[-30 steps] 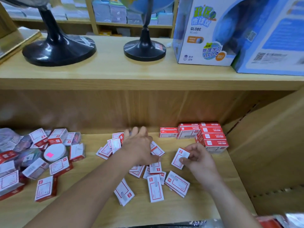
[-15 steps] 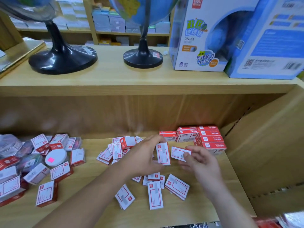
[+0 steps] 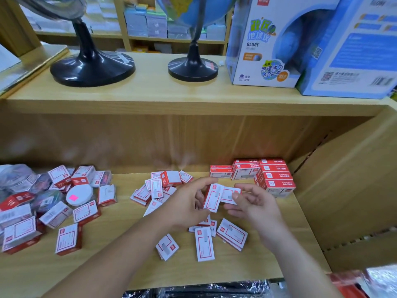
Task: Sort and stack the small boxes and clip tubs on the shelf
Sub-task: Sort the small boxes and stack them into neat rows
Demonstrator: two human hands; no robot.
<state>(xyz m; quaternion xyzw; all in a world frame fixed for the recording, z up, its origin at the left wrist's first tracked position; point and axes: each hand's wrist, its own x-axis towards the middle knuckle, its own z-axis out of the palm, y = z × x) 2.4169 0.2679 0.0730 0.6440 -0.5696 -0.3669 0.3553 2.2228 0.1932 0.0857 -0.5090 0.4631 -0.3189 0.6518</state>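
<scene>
A wooden shelf [image 3: 129, 265] holds scattered small boxes [image 3: 68, 239] at left and centre, with a neat red stack [image 3: 266, 175] at back right. Above the centre, the left hand [image 3: 189, 203] grips one box [image 3: 212, 197]. The right hand [image 3: 255, 205] pinches a second box [image 3: 231, 194] just beside it.

I see both forearms slanting from the bottom edge to the frame's centre, hands nearly meeting. The left hand [image 3: 189, 204] curls fingers and thumb round a small box [image 3: 213, 197]. The right hand [image 3: 256, 206], palm turned up, seems to pinch a second box [image 3: 230, 193] between thumb and forefinger.
</scene>
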